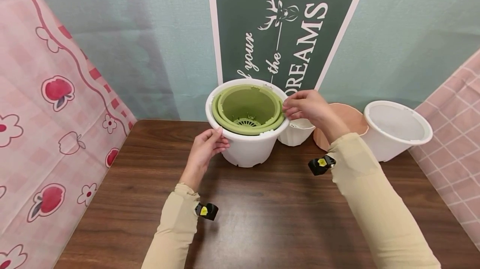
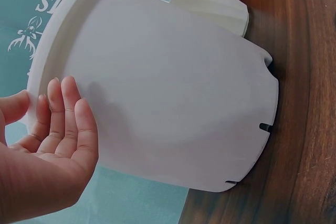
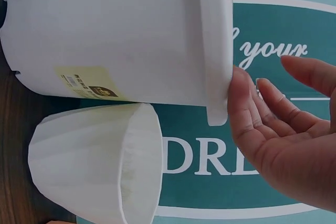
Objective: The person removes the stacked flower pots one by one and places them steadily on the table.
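Note:
A large white flowerpot (image 1: 249, 150) stands upright on the table, with green pots (image 1: 247, 104) nested inside it and slots in the innermost base. My left hand (image 1: 205, 148) pinches its front-left rim, thumb at the lip and fingers below it, as the left wrist view (image 2: 58, 140) shows from the side. On the opposite side, my right hand (image 1: 309, 108) has its fingertips right at the rim. In the right wrist view, that hand (image 3: 278, 124) has thumb and fingers spread apart, with one fingertip at the pot's lip.
A small faceted white pot (image 1: 296, 133) stands close beside the large pot, under the right forearm. Farther right are an orange-brown pot (image 1: 346, 119) and another white pot (image 1: 388, 142) with a pale inside. Fabric-like backdrops enclose the brown wooden table (image 1: 262, 219).

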Demonstrator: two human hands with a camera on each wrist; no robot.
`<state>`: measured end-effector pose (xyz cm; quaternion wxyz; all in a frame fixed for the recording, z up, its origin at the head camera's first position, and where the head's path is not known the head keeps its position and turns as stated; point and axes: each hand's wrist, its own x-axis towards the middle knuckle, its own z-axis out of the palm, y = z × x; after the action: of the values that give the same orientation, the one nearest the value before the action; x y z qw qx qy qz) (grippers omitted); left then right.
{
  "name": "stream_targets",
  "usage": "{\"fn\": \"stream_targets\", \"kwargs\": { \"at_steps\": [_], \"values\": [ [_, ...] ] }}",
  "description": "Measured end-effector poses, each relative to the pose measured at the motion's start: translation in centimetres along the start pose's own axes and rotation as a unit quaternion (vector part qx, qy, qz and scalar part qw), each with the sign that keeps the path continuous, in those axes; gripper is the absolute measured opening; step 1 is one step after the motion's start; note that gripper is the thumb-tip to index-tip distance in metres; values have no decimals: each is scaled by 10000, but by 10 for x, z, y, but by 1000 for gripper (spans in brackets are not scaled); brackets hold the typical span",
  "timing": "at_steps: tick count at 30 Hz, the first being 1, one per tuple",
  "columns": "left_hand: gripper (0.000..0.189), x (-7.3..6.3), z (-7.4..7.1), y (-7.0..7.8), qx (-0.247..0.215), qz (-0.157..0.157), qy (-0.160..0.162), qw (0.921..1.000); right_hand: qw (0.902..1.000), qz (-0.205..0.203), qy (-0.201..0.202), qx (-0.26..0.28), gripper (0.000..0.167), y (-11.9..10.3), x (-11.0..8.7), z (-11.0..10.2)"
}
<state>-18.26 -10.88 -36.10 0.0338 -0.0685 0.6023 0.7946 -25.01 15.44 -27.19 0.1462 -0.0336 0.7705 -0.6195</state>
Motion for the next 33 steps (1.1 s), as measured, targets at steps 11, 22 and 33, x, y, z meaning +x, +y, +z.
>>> {"fn": "stream_targets", "kwargs": {
  "at_steps": [11,22,33],
  "values": [
    [19,0,0,-1,-48,10,-6,10000,9996,20,278,-61,23,3,3,4],
    [19,-1,0,0,5,3,-21,10000,9987,229,148,-436,31,-4,6,5],
    [18,0,0,0,-26,-32,-33,10000,9980,429,15,-453,35,-11,9,4]
  ]
}}
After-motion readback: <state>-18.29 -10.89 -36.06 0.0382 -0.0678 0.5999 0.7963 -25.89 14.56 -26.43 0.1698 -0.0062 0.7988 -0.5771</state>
